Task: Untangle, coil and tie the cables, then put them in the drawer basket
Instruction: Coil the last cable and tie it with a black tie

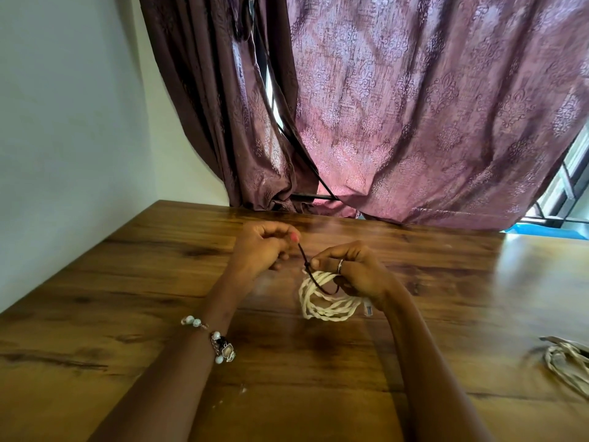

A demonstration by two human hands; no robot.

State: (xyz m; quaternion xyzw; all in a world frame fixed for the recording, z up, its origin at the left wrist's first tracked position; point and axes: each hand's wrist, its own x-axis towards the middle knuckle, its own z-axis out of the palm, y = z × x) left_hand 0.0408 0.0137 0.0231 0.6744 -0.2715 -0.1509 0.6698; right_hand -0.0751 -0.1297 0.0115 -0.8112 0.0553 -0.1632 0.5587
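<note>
Head view: we see our white cable coil (322,296) resting on the wooden surface (159,282), held up at its top. Our right hand (353,269) grips the bundle where a dark tie (310,269) crosses it; our left hand (264,247) pinches the tie's free end, taut. We judge the coil light, limp and springy, best gripped at the tied waist. Another cable bundle (564,365) lies well apart, right.

Cream-white twisted cable coil (322,301), dark brown tie (304,255), wood-grain brown table (127,282), mauve damask-patterned curtain (414,106).
</note>
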